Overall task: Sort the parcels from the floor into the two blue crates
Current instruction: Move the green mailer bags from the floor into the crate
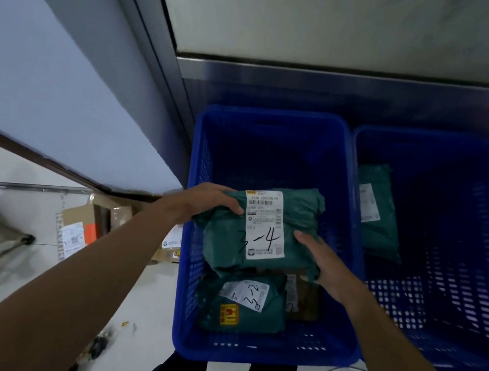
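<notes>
The person holds a green parcel (227,240) in both hands at the centre of the frame, above the left blue crate (184,288). Its long axis runs across the frame, the right end tilted slightly toward the top. The left hand (205,201) grips the upper left edge, fingers curled over onto the top face. The right hand (325,265) holds the lower right corner, thumb pressed on top and fingers tucked beneath.

A white shipping label (265,224) lies crosswise on the parcel, its head toward the top of the frame. It carries a barcode and small print too fine to read, with a large handwritten "-4" and a partly hidden mark before it.

Below, inside the same crate, lies a second green parcel (246,321) whose label reads "3-2" by hand, with a yellow sticker (228,314) at its lower left. The right blue crate (473,223) holds a third green parcel (382,221) leaning against its left wall. Cardboard boxes (84,223) sit on the floor at middle left.
</notes>
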Demonstrator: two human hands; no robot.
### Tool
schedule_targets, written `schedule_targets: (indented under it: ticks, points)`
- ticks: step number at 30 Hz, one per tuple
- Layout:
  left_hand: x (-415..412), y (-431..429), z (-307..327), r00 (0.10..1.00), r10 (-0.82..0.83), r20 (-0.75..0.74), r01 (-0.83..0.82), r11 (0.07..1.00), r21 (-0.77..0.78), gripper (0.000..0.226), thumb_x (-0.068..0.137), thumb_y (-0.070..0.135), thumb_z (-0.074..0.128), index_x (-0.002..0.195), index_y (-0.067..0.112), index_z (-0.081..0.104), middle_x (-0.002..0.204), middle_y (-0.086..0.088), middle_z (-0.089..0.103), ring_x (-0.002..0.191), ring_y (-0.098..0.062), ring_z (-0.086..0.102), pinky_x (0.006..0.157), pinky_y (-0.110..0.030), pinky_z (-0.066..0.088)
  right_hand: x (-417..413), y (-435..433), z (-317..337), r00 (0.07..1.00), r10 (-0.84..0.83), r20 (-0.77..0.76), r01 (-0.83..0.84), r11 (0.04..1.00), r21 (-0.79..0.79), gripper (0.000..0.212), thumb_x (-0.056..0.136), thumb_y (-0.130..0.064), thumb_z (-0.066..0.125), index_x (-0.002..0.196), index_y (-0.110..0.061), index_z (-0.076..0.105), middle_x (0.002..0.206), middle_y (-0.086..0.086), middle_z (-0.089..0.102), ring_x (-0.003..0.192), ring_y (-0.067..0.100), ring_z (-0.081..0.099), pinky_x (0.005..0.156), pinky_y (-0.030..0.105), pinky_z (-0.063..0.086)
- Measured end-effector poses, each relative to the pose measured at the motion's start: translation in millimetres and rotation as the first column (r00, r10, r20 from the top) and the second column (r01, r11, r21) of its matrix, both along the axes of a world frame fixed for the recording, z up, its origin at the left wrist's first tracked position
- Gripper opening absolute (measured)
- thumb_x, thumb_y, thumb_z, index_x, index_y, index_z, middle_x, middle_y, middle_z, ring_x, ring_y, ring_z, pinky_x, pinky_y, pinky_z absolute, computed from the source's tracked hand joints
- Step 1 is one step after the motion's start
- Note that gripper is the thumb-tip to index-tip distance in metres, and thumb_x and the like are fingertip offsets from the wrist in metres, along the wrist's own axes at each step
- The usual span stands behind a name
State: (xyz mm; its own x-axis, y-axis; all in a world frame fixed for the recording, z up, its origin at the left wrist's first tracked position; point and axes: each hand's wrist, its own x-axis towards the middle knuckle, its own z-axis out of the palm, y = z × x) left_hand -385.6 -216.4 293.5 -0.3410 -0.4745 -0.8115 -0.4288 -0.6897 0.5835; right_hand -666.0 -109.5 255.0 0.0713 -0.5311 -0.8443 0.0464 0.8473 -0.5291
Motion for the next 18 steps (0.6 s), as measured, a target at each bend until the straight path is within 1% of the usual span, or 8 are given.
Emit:
schedule_targets:
  ticks: [2,4,7,10,12,13,15,18]
  points:
    - [-8,-8,-11,0.998,-0.021,0.059,0.024,0.998,-0.057,0.050,0.061,0.026,0.078,0.111,0.025,0.074,0.110,-0.005,0.075,0.101,-0.026,0.071,0.096,-0.047,0.056,0,-7,-14,0.998,-0.017,-0.063,0.017,1.000,-0.001,0.082,0.066,-0.067,0.082,0.137,-0.037,0.053,0.129,-0.004,0.065,0.115,0.018,0.063,0.096,0.046,0.056]
    - [-15,-14,-23,0.990,-0.083,0.114,0.095,0.990,-0.107,0.045,0.067,0.026,0.070,0.113,0.027,0.070,0.112,-0.003,0.072,0.102,-0.022,0.068,0.094,-0.043,0.056,5,-15,-29,0.994,-0.069,-0.083,0.068,0.998,-0.015,0.071,0.072,-0.062,0.080,0.134,-0.037,0.055,0.128,-0.003,0.064,0.115,0.019,0.063,0.092,0.046,0.059]
    - [-19,-16,-47,0.953,-0.228,0.198,0.259,0.955,-0.146,0.048,0.072,0.026,0.061,0.120,0.024,0.064,0.116,-0.004,0.065,0.105,-0.025,0.061,0.085,-0.040,0.050,19,-21,-52,0.990,-0.060,-0.126,0.057,0.998,-0.027,0.049,0.081,-0.053,0.077,0.124,-0.035,0.059,0.124,-0.001,0.066,0.108,0.017,0.066,0.080,0.037,0.061]
    - [-17,-11,-76,0.928,-0.275,0.252,0.313,0.941,-0.126,0.053,0.072,0.025,0.058,0.125,0.019,0.060,0.126,-0.001,0.059,0.107,-0.023,0.056,0.083,-0.037,0.045,27,-11,-75,0.985,-0.063,-0.160,0.060,0.998,-0.024,0.058,0.081,-0.050,0.079,0.132,-0.031,0.057,0.120,-0.004,0.068,0.104,0.013,0.068,0.068,0.024,0.060]
    - [-16,-1,-97,0.899,-0.316,0.304,0.363,0.926,-0.109,0.065,0.079,0.029,0.058,0.141,0.017,0.050,0.141,0.001,0.047,0.120,-0.024,0.050,0.091,-0.035,0.042,33,1,-83,0.983,-0.077,-0.165,0.073,0.997,-0.033,0.051,0.087,-0.042,0.076,0.132,-0.027,0.056,0.115,-0.005,0.069,0.098,0.009,0.068,0.060,0.016,0.055]
    - [-15,5,-109,0.875,-0.340,0.345,0.398,0.910,-0.113,0.067,0.084,0.032,0.058,0.147,0.016,0.044,0.149,-0.005,0.042,0.128,-0.028,0.046,0.097,-0.035,0.040,36,8,-85,0.982,-0.073,-0.175,0.068,0.997,-0.035,0.046,0.090,-0.039,0.074,0.130,-0.028,0.056,0.114,-0.006,0.069,0.095,0.007,0.068,0.062,0.015,0.053]
    - [-11,22,-135,0.801,-0.412,0.435,0.511,0.849,-0.135,0.059,0.095,0.035,0.055,0.148,0.015,0.043,0.152,-0.012,0.041,0.134,-0.032,0.043,0.105,-0.032,0.039,43,24,-95,0.976,0.014,-0.217,-0.017,1.000,-0.010,0.032,0.094,-0.035,0.070,0.121,-0.032,0.054,0.117,-0.009,0.067,0.095,0.004,0.064,0.072,0.020,0.050]
    - [-12,53,-173,0.609,-0.556,0.565,0.713,0.697,-0.082,0.060,0.098,0.025,0.050,0.155,0.023,0.031,0.157,-0.018,0.027,0.140,-0.038,0.032,0.113,-0.045,0.035,52,48,-112,0.940,0.239,-0.245,-0.220,0.970,0.102,0.026,0.098,-0.033,0.064,0.115,-0.035,0.045,0.116,-0.012,0.061,0.094,0.006,0.055,0.086,0.025,0.043]
